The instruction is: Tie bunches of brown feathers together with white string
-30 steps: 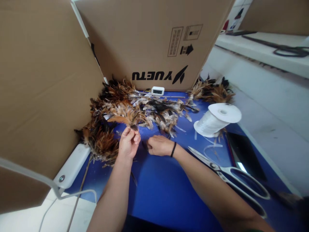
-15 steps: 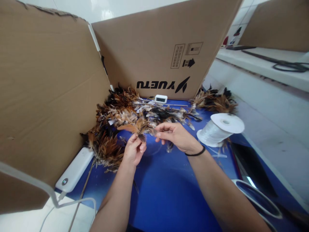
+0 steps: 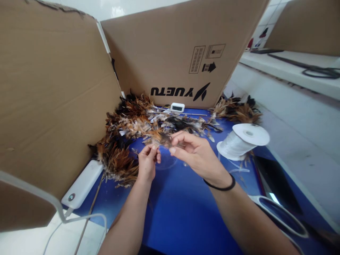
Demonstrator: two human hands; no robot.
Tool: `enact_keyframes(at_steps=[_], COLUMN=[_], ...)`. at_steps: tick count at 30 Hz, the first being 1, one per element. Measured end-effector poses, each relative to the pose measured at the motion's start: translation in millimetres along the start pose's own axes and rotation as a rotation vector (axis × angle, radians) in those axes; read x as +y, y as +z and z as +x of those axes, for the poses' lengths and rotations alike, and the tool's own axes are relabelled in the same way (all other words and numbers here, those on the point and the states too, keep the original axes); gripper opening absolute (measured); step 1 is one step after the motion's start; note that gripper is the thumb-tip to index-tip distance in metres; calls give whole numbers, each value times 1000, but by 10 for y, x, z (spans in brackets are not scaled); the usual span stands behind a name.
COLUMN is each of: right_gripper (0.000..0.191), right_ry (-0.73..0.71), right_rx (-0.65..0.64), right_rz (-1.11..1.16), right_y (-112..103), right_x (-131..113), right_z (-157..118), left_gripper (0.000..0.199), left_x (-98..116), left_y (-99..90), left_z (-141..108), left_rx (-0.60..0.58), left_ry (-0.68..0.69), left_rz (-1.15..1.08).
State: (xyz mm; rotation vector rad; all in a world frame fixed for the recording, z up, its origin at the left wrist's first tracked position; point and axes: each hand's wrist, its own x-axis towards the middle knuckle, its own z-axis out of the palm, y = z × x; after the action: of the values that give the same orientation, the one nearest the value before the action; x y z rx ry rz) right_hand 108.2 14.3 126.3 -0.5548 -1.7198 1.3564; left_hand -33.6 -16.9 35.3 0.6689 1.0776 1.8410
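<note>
Over the blue tabletop (image 3: pixel 183 212), my left hand (image 3: pixel 148 161) pinches a small bunch of brown and black feathers (image 3: pixel 156 136) by its base, thumb against fingers. From the other side, my right hand (image 3: pixel 196 152), with a black band on its wrist, has thumb and bent fingers around the dark end of the same bunch. The feathers are slightly blurred there, so the exact grip is hard to make out. Behind the hands lies a row of loose feathers (image 3: pixel 183 124). Left of my left hand is a thick feather pile (image 3: pixel 117 159).
A white spool of clear line (image 3: pixel 236 145) stands right, near a dark phone-like slab (image 3: pixel 276 184) and a white-rimmed loop (image 3: pixel 284 216). A small white digital display (image 3: pixel 177 107) sits before the cardboard box (image 3: pixel 164 53). A white power bank (image 3: pixel 82 184) with cable lies left. More feathers (image 3: pixel 239 109) lie back right.
My right hand has turned and its fingers have closed in around the feather bunch. The bunch's orange feather no longer points out to the left. My left hand has barely shifted.
</note>
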Motion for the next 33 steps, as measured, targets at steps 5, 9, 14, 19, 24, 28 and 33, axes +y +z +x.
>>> enact_keyframes(at_steps=[5,9,14,19,24,28,33], right_gripper=[9,13,15,14,14,13,4], right_ry=[43,89,139,165,159,68,-219], right_rx=[114,132,147,173,167,165,61], right_rz=[-67,-48,-49,-46,-18,-81,-443], right_y=[47,104,170,186,158,72,-132], right_x=[38,119,238,348,374,246,88], right_z=[14,23,31,59,81,51,47], left_gripper=[23,25,25,26,26,25,26], left_x=[-37,-59,-56,-29,-18,-43,-69], left_y=[10,2,-14,-20,-21,-28,-24], left_z=[-10,-25,-52,-69,-70,-62,-50], left_rx=[29,34,47,71,79,81,-36], left_ry=[78,156,272,329,348,350,276], left_rz=[73,209,448,641,689,702,744])
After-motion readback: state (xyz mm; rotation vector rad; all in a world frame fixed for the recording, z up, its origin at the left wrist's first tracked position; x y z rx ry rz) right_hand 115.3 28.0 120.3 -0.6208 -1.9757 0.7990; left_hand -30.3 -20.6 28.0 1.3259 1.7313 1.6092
